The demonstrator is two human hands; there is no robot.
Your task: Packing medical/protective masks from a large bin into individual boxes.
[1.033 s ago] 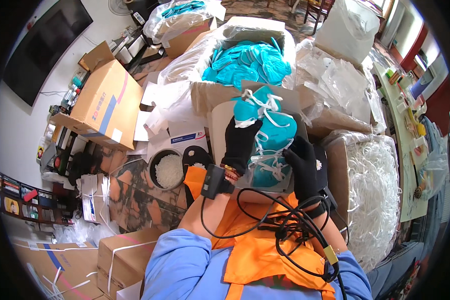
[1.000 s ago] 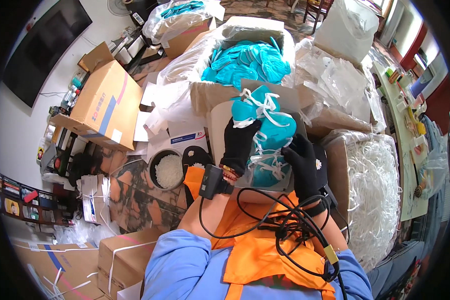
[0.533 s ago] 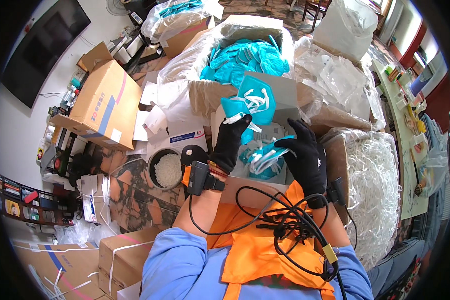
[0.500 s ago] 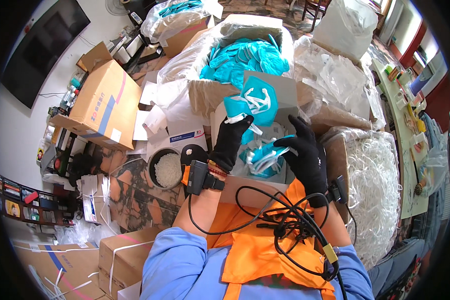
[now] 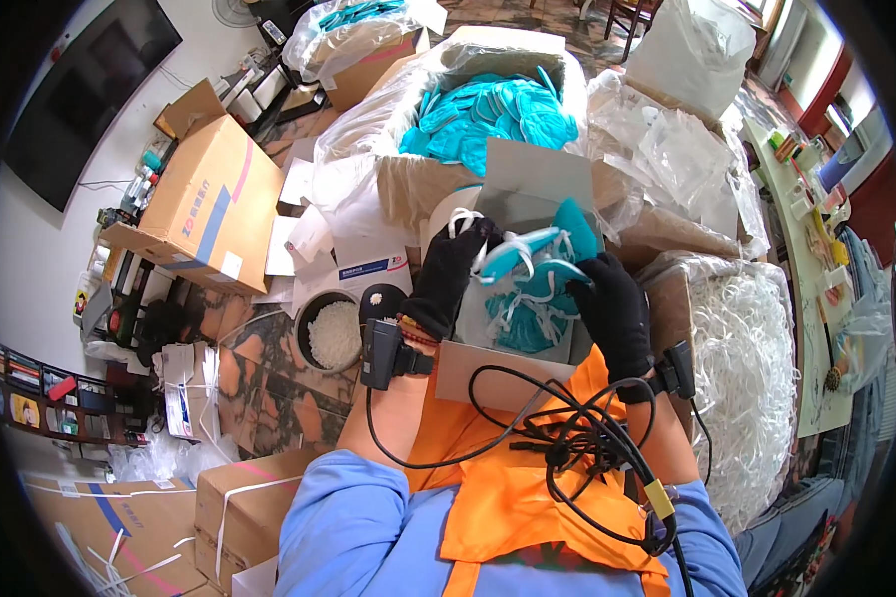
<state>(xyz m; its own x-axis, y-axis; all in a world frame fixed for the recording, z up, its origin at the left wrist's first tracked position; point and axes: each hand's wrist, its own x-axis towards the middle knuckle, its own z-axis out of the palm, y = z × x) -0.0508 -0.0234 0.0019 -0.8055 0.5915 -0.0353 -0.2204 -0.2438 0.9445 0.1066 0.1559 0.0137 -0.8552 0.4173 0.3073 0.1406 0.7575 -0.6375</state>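
Fingers of my left hand pinch a teal mask over the open box; my right hand grips its other edge. Light, floppy thing, so I'd hold the body, not the straps.

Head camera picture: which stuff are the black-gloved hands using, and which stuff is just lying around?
In use:
left hand
right hand
teal face mask with white straps, held between both hands
small cardboard box of teal masks on the lap

Lying about:
big box of teal masks
bowl of white pellets
tan carton with a blue stripe
white shredded strips
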